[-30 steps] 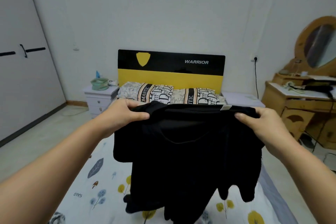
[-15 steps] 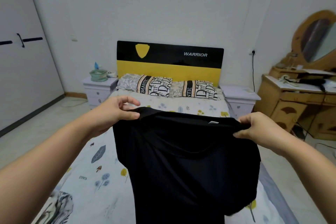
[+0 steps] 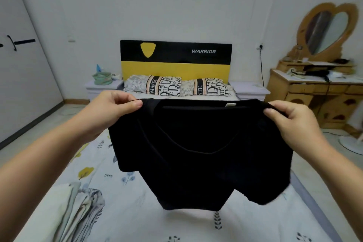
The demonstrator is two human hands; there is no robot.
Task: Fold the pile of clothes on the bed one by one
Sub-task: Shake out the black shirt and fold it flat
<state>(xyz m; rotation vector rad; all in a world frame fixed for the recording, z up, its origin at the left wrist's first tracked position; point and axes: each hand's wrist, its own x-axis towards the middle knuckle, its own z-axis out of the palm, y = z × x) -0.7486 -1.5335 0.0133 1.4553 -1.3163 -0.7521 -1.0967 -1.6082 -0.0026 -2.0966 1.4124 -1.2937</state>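
- A heap of pale grey-green and white crumpled clothes [image 3: 78, 208] lies at the near left corner of the white leaf-and-flower-printed bedsheet [image 3: 137, 222].
- The left hand [image 3: 110, 112] pinches the left shoulder of a plain black short-sleeved T-shirt [image 3: 200, 155] between thumb and curled fingers.
- The right hand [image 3: 294, 122] grips the other shoulder the same way, fingers curled over the fabric edge.
- The T-shirt hangs spread out in the air above the middle of the bed, clear of the sheet; its round neckline sags open, a small white label shows at the collar, and both sleeves droop at the sides.
- Two lettered black, white and peach pillows [image 3: 176, 87] rest at the far edge.
- A black and yellow headboard [image 3: 175, 59] marked WARRIOR stands behind them.
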